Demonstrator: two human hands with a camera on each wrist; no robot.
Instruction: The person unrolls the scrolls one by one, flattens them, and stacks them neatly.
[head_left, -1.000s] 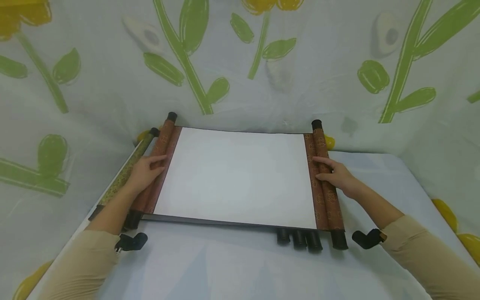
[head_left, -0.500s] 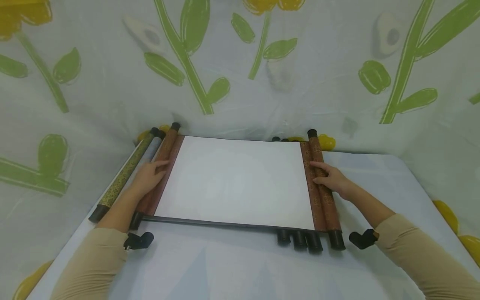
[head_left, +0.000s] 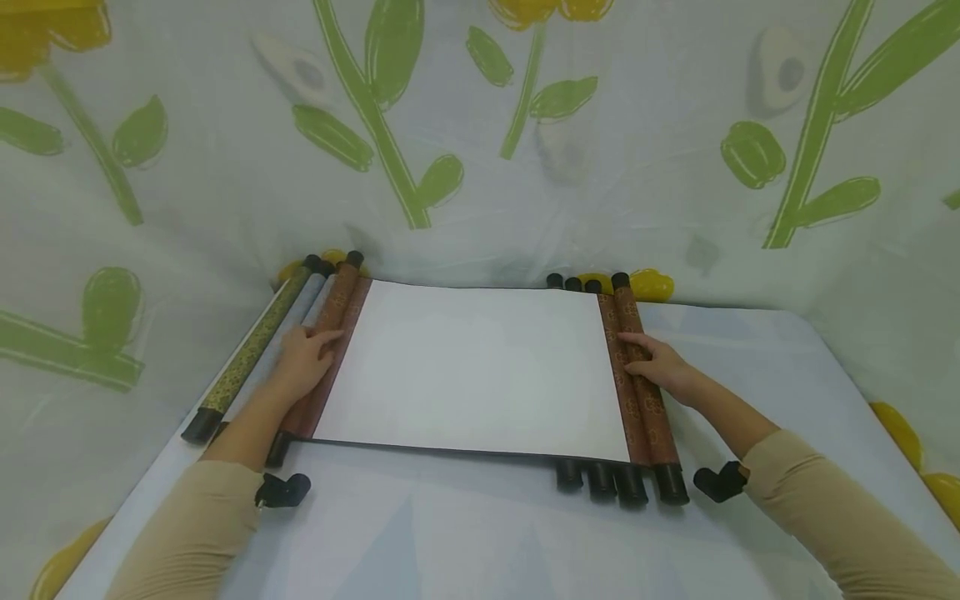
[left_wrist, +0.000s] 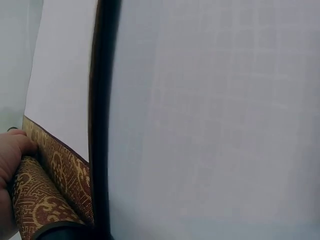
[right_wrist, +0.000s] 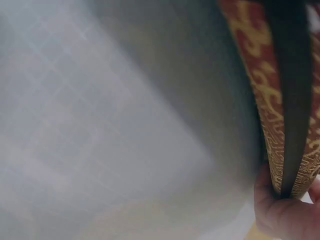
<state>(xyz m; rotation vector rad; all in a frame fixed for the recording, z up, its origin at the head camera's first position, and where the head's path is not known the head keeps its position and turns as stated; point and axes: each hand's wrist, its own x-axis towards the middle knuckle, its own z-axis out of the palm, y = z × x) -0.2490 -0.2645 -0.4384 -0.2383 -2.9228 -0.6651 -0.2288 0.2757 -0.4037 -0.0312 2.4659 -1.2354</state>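
Note:
A partly unrolled hanging scroll [head_left: 472, 367] with blank white paper and reddish-brown, gold-patterned end rolls stretches between both hands. My left hand [head_left: 302, 364] grips its left roll [head_left: 339, 293], thumb and fingers around it; the left wrist view shows that hand [left_wrist: 11, 160] against the patterned roll [left_wrist: 42, 200]. On the other side, my right hand [head_left: 663, 367] pinches the right roll [head_left: 654, 417]. Close up in the right wrist view, fingertips of that hand [right_wrist: 287, 215] hold the end of the brocade [right_wrist: 260, 65]. Black knobs cap both rolls.
Left of the scroll lie a green-gold rolled scroll [head_left: 251, 350] and blue-grey ones [head_left: 300, 293]. Black knobs [head_left: 601, 482] of several other rods stick out beneath its right part. The pale table [head_left: 450, 533] meets a flower-printed cloth wall [head_left: 637, 125] behind.
Both hands have lowered the open scroll and brought it slightly nearer. Its far edge sits lower, showing knobs behind it and the blue-grey scrolls on the left.

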